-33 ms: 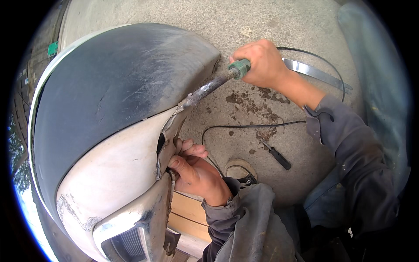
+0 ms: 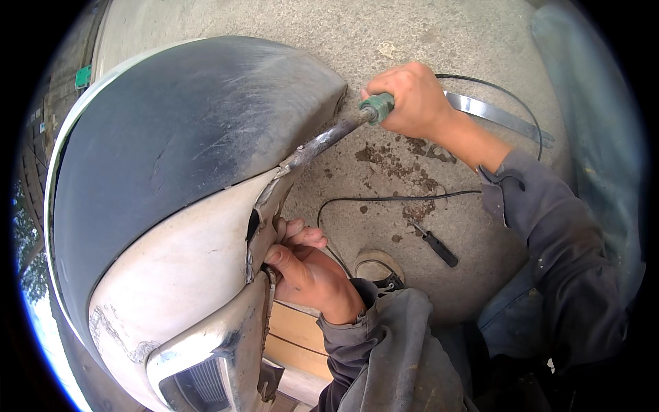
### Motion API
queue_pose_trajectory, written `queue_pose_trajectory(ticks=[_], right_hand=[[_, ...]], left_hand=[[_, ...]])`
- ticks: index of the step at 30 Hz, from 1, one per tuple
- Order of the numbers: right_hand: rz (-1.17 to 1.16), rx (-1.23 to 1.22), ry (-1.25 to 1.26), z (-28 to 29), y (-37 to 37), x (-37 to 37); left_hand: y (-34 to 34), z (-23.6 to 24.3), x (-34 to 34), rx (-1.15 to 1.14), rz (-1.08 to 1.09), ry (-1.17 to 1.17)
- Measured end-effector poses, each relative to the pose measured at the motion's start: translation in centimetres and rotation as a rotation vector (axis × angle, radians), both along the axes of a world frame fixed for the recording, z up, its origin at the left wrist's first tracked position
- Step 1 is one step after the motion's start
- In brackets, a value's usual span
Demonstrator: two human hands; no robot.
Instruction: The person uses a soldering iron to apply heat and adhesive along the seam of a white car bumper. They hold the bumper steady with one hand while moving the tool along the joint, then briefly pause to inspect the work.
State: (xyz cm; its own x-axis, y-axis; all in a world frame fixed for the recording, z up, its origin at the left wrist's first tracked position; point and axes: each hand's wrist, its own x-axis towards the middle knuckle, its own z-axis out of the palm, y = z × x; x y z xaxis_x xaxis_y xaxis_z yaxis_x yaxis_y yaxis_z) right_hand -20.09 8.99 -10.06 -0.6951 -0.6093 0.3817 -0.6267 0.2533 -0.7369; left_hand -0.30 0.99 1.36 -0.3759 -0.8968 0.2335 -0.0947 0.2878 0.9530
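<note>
A car body panel [image 2: 171, 151], dark grey above and whitish below, fills the left half. My right hand [image 2: 412, 99] is closed around the green grip of a long metal tool [image 2: 329, 137]. The tool's tip rests on the seam at the panel's right edge. Below it, my left hand [image 2: 305, 268] grips the torn edge of the whitish panel, thumb on the rim and fingers curled behind it. A chrome bumper piece [image 2: 206, 357] sits directly under that hand.
The ground is stained concrete [image 2: 384, 41]. On it lie a thin black cable [image 2: 384, 200], a small black-handled screwdriver [image 2: 436, 247] and a shiny metal strip [image 2: 494, 113]. My shoe [image 2: 376, 264] and a wooden board [image 2: 295, 336] are below my left hand.
</note>
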Motion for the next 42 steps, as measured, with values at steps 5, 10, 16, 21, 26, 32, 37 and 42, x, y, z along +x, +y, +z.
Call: queue_pose_trajectory(ticks=[5,10,16,21,26,32,37,42], right_hand=[[0.013,0.040,-0.037,0.04,0.03,-0.03],[0.028,0.026,-0.047,-0.20,-0.17,0.05],[0.061,0.047,-0.082,-0.10,-0.20,0.03],[0.075,0.083,-0.124,0.20,-0.26,-0.01],[0.079,-0.019,-0.102,-0.50,-0.30,-0.12],[0.079,-0.017,-0.109,-0.22,-0.21,-0.15],[0.090,-0.017,-0.094,0.07,-0.24,-0.06],[0.085,-0.008,-0.085,0.46,-0.37,-0.02]], left_hand=[[0.00,0.07,-0.01,0.000,-0.001,-0.004],[-0.01,0.01,-0.06,-0.007,0.007,-0.002],[0.06,-0.01,-0.01,0.005,0.002,-0.007],[0.08,0.10,-0.02,0.010,0.014,-0.013],[-0.14,-0.05,0.11,0.005,0.016,-0.016],[-0.25,-0.04,0.05,0.004,0.018,-0.005],[-0.26,-0.07,0.04,0.002,0.009,-0.010],[-0.30,0.00,0.10,0.003,0.014,-0.013]])
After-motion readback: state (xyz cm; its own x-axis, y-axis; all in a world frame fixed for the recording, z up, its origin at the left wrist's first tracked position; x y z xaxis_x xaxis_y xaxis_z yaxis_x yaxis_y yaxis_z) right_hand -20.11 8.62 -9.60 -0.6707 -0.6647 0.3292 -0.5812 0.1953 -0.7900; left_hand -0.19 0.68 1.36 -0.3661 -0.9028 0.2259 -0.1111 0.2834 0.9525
